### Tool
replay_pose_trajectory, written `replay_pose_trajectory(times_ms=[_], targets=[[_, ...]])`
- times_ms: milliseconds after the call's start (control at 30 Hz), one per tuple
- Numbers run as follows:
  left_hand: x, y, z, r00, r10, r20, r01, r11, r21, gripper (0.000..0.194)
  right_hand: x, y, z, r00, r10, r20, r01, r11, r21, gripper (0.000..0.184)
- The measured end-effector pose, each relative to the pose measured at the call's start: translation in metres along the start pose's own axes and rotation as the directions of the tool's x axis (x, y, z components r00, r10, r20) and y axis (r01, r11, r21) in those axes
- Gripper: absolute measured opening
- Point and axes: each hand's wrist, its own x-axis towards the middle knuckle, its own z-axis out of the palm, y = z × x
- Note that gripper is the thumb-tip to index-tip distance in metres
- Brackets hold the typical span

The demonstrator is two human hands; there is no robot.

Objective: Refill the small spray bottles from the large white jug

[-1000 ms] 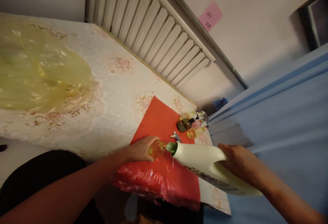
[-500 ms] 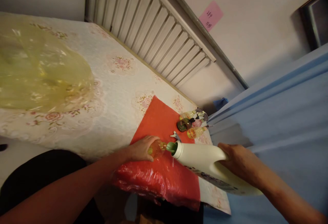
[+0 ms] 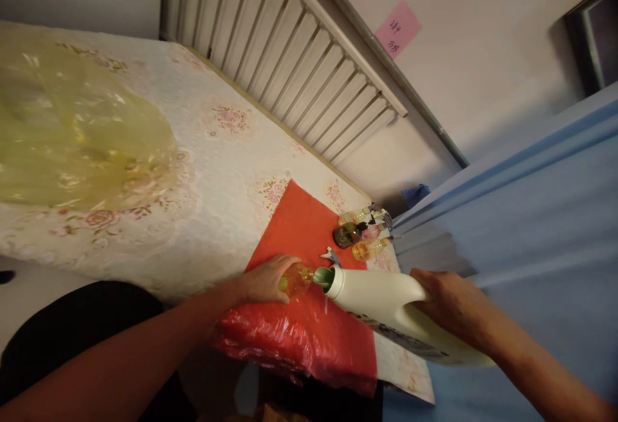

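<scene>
A person's left hand gripped a small clear btl w/ a yellowish tint, thumb & fingers partly curled around its body, over a red plastic sheet on the tbl. Whether the btl's base touched the sheet couldn't be told. Its neck faced the mouth of a lg pale jug, w/ green spout just beside it; contact btwn the two was too small to make out, as was any liquid passing.

The right hand was closed around the jug's handle, w/ most fingertips hidden from the cam. Dark print ran along the jug's lower side.

A loose spray head lay on the sheet nr the btl's neck & the jug's mouth. Beyond it, nr the sheet's far edge, stood a dark green btl w/ black top, next to a clear-and-yellow btl; more btls were bunched behind, partly hidden.

A floral tablecloth covered the tbl, w/ a lg translucent yellow bag at its far L, well apart from both hands. A white radiator ran along the wall, a pink note w/ handwriting was stuck above, & a blue curtain hung at R.
</scene>
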Motion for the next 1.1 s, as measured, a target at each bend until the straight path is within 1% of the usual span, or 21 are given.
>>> replay_pose_trajectory(times_ms=[333, 500, 833, 1100], targets=[[0.0, -0.002, 0.001, 1.0, 0.004, -0.01, -0.004, 1.0, 0.002, 0.085, 0.0, -0.003, -0.003, 1.0, 0.014, 0.001, -0.014, 1.0, -0.019, 0.009], [-0.001, 0.0, 0.0, 1.0, 0.007, -0.001, -0.007, 1.0, -0.002, 0.084, 0.0, -0.005, -0.005, 0.999, 0.036, 0.021, -0.036, 0.999, -0.029, 0.008], [-0.001, 0.006, -0.003, 1.0, -0.005, 0.003, 0.005, 1.0, -0.013, 0.082, 0.001, -0.003, -0.004, 1.0, 0.001, 0.001, -0.001, 1.0, -0.016, 0.011], [-0.002, 0.009, -0.005, 1.0, -0.009, 0.002, 0.009, 1.0, -0.011, 0.083, 0.001, -0.003, -0.004, 0.999, 0.03, 0.015, -0.029, 0.999, -0.034, 0.008]])
